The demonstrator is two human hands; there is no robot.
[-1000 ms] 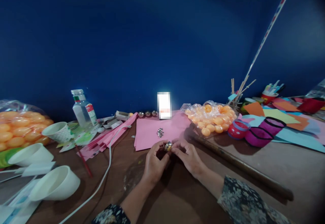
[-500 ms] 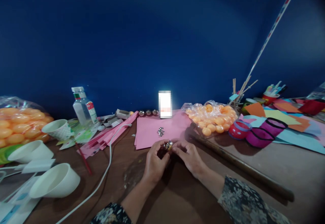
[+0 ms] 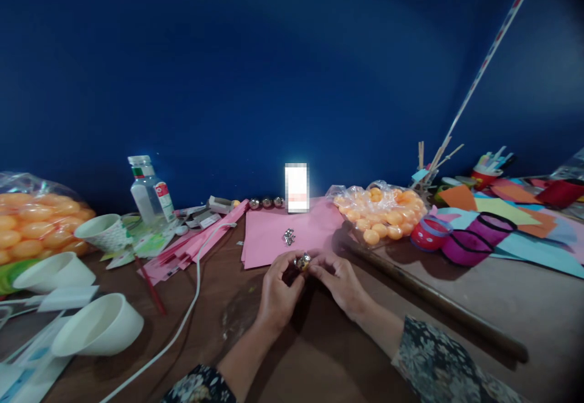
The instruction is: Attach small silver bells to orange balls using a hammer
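Between the fingertips of both hands is a small shiny silver ball with a yellow-orange patch on its lower side. My left hand pinches it from the left, fingers curled round. From the right, the thumb and forefinger of my right hand close on it; the fingers hide part of the ball. Just beyond the hands, a little heap of silver bits lies on pink paper sheets. Several silver balls stand in a row at the paper's back edge.
Bags of orange balls stand at the right and far left. A wooden-handled hammer lies right of my hands. White cups, a white cable, a clear bottle and pink strips occupy the left; purple containers sit at right.
Both hands keep almost the same place and grip. The silver ball between them looks slightly turned; the rest of the table looks the same.
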